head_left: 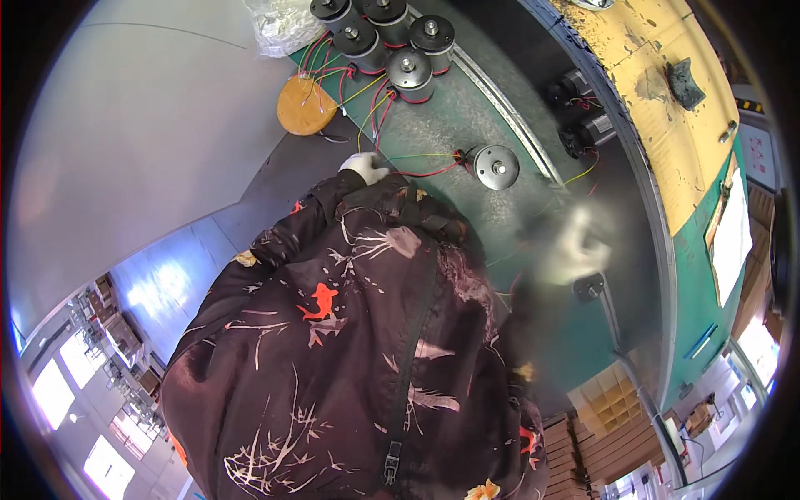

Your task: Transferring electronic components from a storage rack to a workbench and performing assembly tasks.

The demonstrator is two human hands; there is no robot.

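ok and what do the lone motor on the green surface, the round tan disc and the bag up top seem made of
Lone motor: apparently metal, satin grey with a pale sheen. Round tan disc: likely wood, perhaps varnished, from its warm colour. Bag: probably thin clear plastic, with crinkled, shiny folds.

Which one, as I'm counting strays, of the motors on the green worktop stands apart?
The lone motor below and right of the bunched motors in the picture, with green worktop showing between it and them.
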